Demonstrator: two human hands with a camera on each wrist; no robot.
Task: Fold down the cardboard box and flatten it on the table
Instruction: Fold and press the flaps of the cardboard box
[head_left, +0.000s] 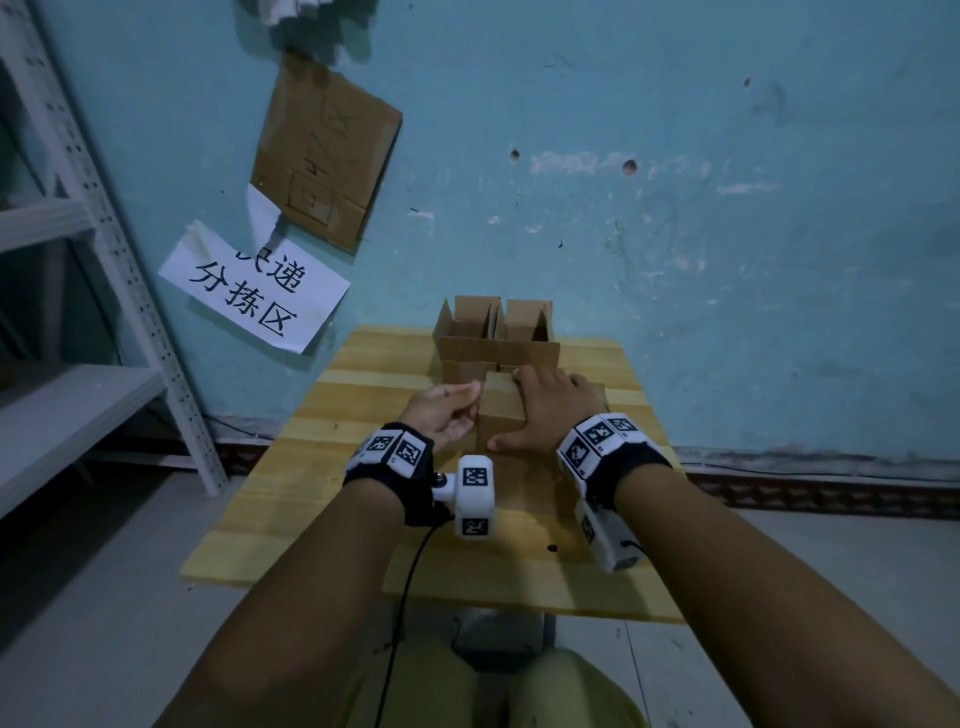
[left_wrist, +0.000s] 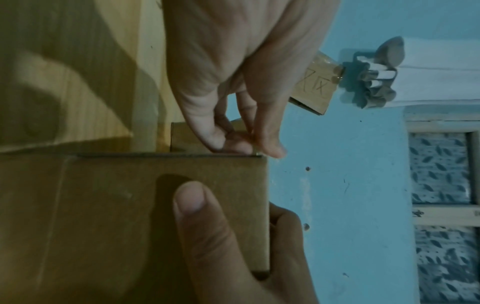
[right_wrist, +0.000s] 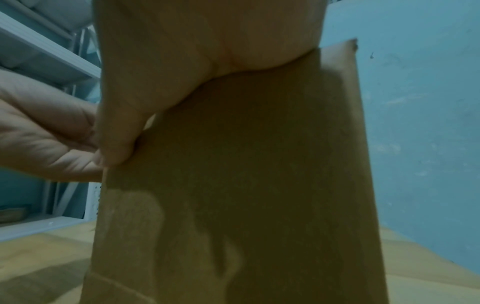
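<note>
A cardboard box (head_left: 501, 410) stands near the middle of the table (head_left: 363, 415), with the right hand (head_left: 550, 410) lying over its top and right side and the left hand (head_left: 447, 410) just beside its left side. Behind it, at the table's far edge against the wall (head_left: 675, 208), stand open boxes (head_left: 496, 332) side by side. A shelf unit (head_left: 78, 291) stands left of the table, and a paper sign (head_left: 254, 288) and a cardboard sheet (head_left: 324, 150) above it hang on the wall.
</note>
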